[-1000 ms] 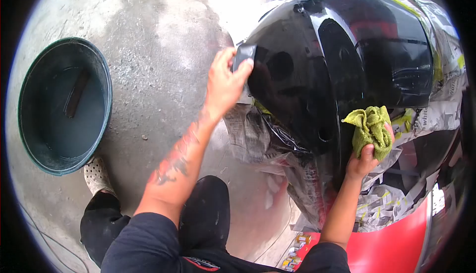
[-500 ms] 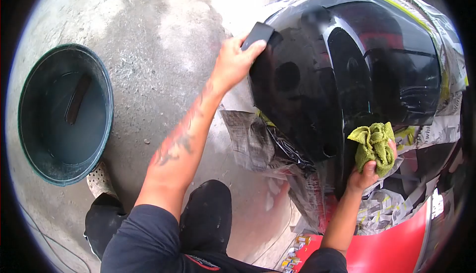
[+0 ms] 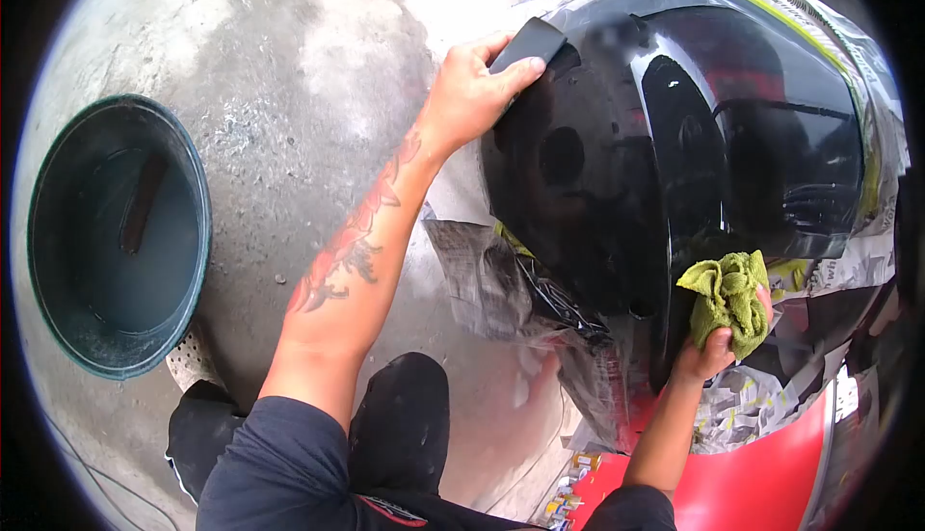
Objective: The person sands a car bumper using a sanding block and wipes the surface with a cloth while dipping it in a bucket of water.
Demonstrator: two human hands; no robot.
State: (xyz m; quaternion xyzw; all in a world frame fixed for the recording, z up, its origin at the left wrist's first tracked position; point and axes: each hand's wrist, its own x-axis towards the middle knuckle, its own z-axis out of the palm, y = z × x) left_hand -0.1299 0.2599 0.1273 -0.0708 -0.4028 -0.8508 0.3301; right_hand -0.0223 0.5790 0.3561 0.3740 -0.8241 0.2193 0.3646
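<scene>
Left hand point(image 3: 474, 92): closing round a dark grey block point(image 3: 529, 44), the thumb pressing on the near side and the fingers curling over the far side, leaving only the gap that the block is filling. Block: sitting tilted at the upper left edge of a black panel point(image 3: 588, 179); how much of its underside is touching, cannot tell. Black panel: curving, glossy, filling the right half of the view and showing pale reflections. Right hand point(image 3: 709, 356): gripping a bunched green cloth point(image 3: 729, 305), the thumb lying across its lower part, the other fingers mostly hiding behind it. Cloth: standing up out of the hand near the lower edge of the panel; whether it is touching there, cannot tell. Newspaper point(image 3: 482, 261): hanging in creased sheets below the panel, with more skirting its right side. Yellow-green tape point(image 3: 771, 1): running along the panel's upper right border. Red panel point(image 3: 756, 488): showing at the bottom right, below the right hand. Bucket point(image 3: 60, 213): standing at the left on a grey floor point(image 3: 289, 184), holding cloudy water point(image 3: 159, 285) and a long dark strip point(image 3: 142, 205). Shoe point(image 3: 190, 362): pale, perforated, partly hiding behind the bucket.
</scene>
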